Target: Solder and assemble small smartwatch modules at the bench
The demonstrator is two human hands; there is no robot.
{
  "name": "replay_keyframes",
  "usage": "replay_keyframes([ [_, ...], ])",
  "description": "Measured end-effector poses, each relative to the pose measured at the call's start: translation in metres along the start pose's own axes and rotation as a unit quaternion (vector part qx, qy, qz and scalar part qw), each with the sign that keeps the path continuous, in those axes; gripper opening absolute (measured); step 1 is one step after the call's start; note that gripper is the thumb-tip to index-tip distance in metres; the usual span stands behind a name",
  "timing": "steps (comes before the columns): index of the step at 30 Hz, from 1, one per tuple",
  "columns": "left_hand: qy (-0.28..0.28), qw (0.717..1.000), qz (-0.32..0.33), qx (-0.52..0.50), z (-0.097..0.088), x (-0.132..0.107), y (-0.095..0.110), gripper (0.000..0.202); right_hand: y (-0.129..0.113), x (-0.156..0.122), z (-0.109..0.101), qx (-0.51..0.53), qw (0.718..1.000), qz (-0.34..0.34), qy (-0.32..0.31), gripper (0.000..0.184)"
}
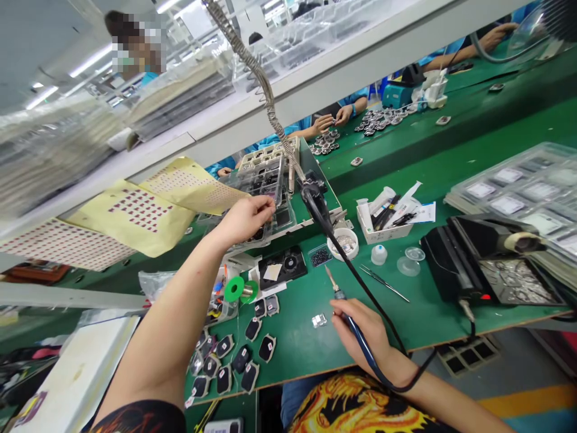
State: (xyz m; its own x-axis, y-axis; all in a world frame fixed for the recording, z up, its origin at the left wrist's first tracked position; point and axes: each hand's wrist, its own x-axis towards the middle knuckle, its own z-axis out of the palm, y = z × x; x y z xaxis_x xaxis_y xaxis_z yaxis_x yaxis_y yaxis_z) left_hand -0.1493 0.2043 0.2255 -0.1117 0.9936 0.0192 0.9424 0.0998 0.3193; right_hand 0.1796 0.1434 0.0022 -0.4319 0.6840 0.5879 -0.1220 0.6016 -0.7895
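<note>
Green bench [297,319] under a parts shelf: left hand [246,219] pinches the edge of a clear plastic tray [265,180], which could tip if knocked. Right hand [363,331] grips a soldering iron [365,355] just beside a small metal part [319,320]; its tip, if hot, could scorch nearby things, and the cord [356,273] could snag.

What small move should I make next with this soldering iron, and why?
Probably pick up the tweezers with your left hand to steady the small metal part. It lies loose on the green mat, your right hand holds the soldering iron near it, and your left hand is up at the clear plastic tray.
</note>
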Motion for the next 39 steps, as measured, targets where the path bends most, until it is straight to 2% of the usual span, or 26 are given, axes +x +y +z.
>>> replay_keyframes([
  [4, 0.052, 0.998, -0.006, 0.017, -0.012, -0.006, -0.002, 0.025, 0.000, 0.001, -0.001, -0.003, 1.000, 0.000, -0.003, 0.035],
  [9, 0.099, 0.994, -0.021, 0.028, -0.025, -0.010, -0.021, 0.028, 0.004, -0.004, -0.001, -0.005, 1.000, 0.012, -0.023, 0.035],
  [13, 0.102, 0.994, -0.037, 0.024, -0.026, -0.010, -0.035, 0.030, 0.009, -0.007, 0.000, -0.013, 1.000, 0.014, -0.025, 0.033],
  [22, 0.098, 0.993, -0.065, -0.021, -0.018, -0.030, -0.042, 0.029, 0.014, -0.009, -0.001, -0.022, 0.998, 0.033, -0.042, 0.031],
  [27, 0.132, 0.988, -0.076, 0.004, -0.017, -0.040, -0.067, 0.026, 0.016, -0.011, -0.002, -0.028, 0.998, 0.036, -0.044, 0.030],
  [33, 0.176, 0.979, -0.102, 0.020, -0.027, -0.043, -0.099, 0.031, 0.018, -0.013, -0.002, -0.044, 0.998, 0.040, -0.029, 0.027],
  [35, 0.160, 0.983, -0.094, 0.013, -0.031, -0.044, -0.107, 0.032, 0.017, -0.013, -0.001, -0.048, 0.998, 0.040, -0.027, 0.026],
  [39, 0.078, 0.997, -0.025, -0.011, -0.037, -0.045, -0.120, 0.030, 0.013, -0.008, 0.002, -0.055, 0.997, 0.046, -0.020, 0.024],
])
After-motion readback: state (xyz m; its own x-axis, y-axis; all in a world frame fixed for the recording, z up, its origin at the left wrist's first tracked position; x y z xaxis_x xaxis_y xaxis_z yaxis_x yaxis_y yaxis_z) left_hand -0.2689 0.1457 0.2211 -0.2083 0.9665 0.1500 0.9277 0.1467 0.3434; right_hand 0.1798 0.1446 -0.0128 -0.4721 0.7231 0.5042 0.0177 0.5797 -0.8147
